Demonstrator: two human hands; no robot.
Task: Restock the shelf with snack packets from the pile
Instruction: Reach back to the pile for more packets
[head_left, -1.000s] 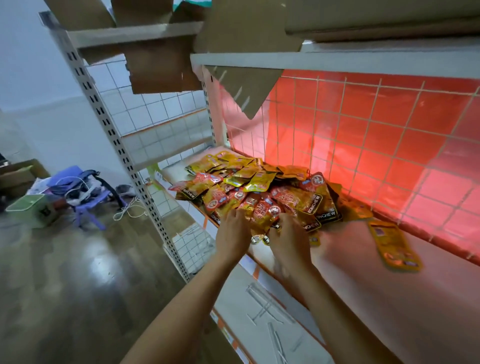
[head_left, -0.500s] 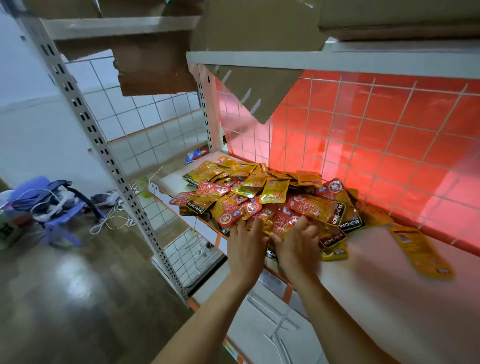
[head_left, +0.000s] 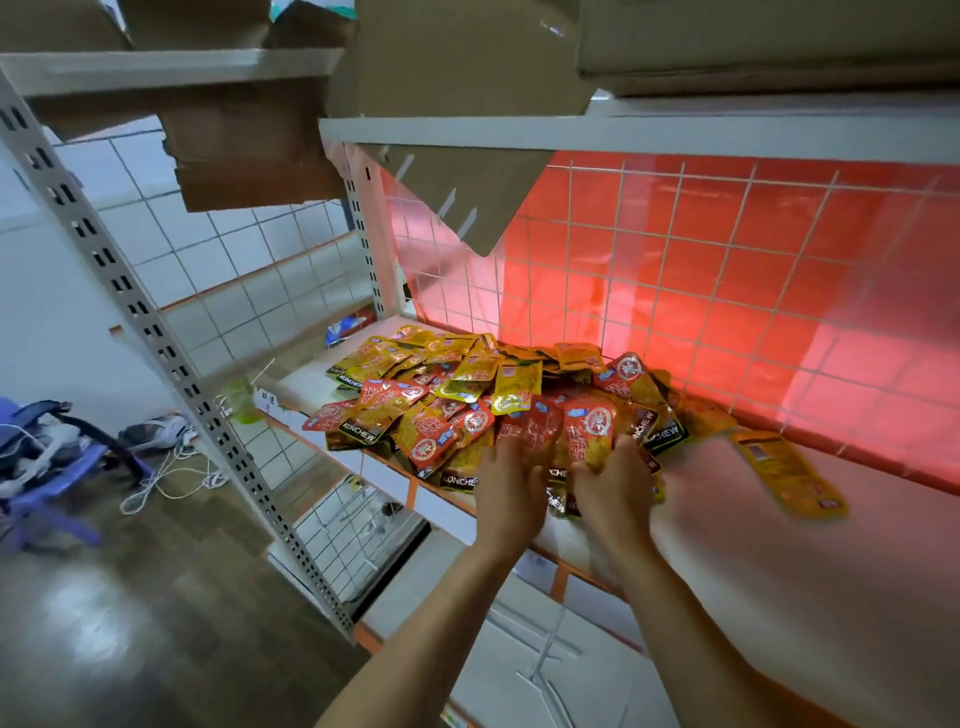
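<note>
On the white shelf (head_left: 779, 597), before its red mesh back (head_left: 727, 270), snack packets (head_left: 467, 395) lie heaped at the left front edge. Left hand (head_left: 506, 493) and right hand (head_left: 613, 488) have drawn together, now clutching a bunch, probably ready to lift.

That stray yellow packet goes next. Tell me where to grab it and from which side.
Likely best: pinch the near end of the stray packet, coming in from the front. It lies flat on the shelf, clear of the pile, slanting toward you, leaving that end free.
</note>
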